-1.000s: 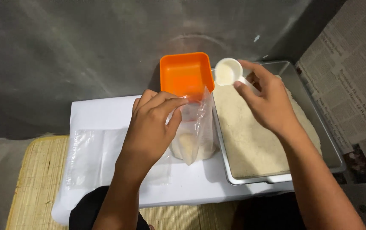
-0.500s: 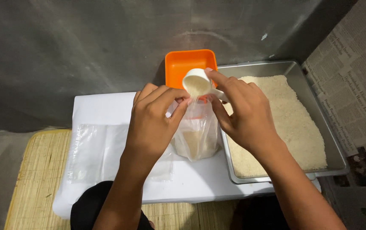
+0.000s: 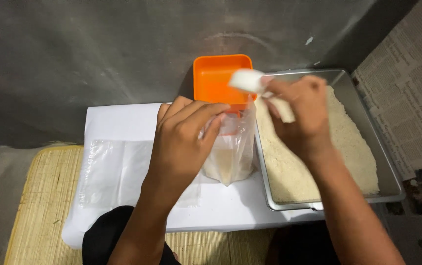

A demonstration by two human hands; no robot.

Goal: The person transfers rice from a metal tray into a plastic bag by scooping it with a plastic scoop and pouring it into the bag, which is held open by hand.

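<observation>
A scoop tips over a clear bag held open on the white bench.

The left hand [image 3: 186, 142] pinches the top of the clear plastic bag [image 3: 230, 152] so its mouth stays wide and the bag stands up. The right hand [image 3: 302, 118] grips a small white scoop [image 3: 246, 80], tilted over the bag's mouth. The bag sits on the white bench [image 3: 122, 122], just beside the metal tray [image 3: 385, 169] of white grains [image 3: 294, 167], so the reach is short. An orange tub [image 3: 221, 76] stands behind it. Flat spare bags [image 3: 112, 172] lie near.

Home floor workspace, bare grey cement floor [image 3: 73, 59] at twelve o'clock, woven mat [image 3: 39, 196] at seven, newspaper [image 3: 407, 98] at three
</observation>
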